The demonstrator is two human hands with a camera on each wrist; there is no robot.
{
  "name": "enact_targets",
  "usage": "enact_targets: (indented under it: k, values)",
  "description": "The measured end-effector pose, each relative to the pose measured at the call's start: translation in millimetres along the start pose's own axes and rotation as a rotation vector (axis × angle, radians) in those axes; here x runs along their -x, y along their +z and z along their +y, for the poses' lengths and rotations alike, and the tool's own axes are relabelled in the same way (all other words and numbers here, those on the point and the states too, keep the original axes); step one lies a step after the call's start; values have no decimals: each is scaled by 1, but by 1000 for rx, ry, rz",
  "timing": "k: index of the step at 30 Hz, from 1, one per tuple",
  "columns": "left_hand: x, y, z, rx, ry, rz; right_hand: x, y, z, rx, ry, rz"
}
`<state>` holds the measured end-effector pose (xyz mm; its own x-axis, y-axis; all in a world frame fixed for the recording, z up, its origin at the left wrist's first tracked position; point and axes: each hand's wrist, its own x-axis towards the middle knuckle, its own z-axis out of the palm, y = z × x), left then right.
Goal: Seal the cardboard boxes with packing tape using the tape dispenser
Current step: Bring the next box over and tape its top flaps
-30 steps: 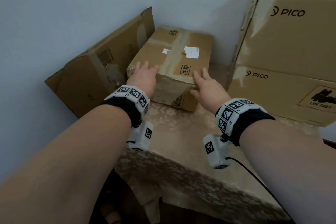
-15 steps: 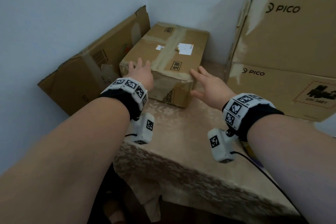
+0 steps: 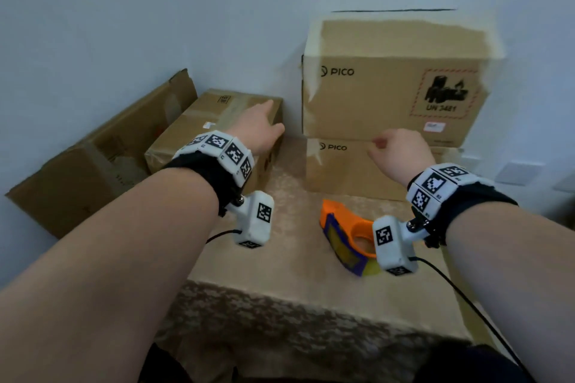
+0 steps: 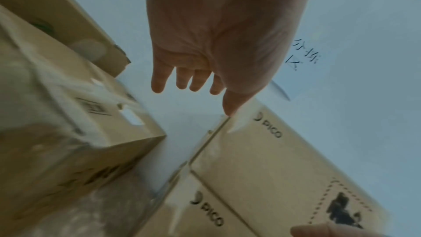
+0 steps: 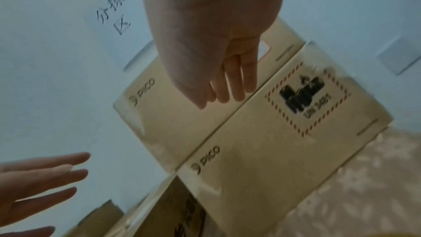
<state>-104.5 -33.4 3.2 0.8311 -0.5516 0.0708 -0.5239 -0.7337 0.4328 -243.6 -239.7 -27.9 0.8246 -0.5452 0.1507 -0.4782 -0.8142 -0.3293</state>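
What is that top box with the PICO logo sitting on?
The upper PICO box rests on a second PICO box, which stands on the patterned table against the wall. The right hand covers part of the seam between them. What the boxes hold cannot be seen.

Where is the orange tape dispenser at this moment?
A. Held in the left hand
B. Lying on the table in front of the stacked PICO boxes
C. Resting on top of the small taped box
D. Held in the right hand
B: the tape dispenser lies on the table before the PICO boxes, and neither hand holds it.
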Motion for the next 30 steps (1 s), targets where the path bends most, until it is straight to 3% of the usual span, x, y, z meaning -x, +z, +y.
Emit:
enact_targets:
  k: [6, 12, 19, 30]
  values:
    - [-9, -12, 65, 178, 58, 59, 0, -47, 44, -168, 175, 230]
    - [-34, -13, 91, 296, -39, 105, -12, -80, 71, -386, 291, 389]
    - [-58, -14, 99, 435, -178, 132, -33, -90, 80, -540, 341, 335]
    - [-89, -7, 90, 884, -292, 75, -56, -85, 94, -910, 291, 192]
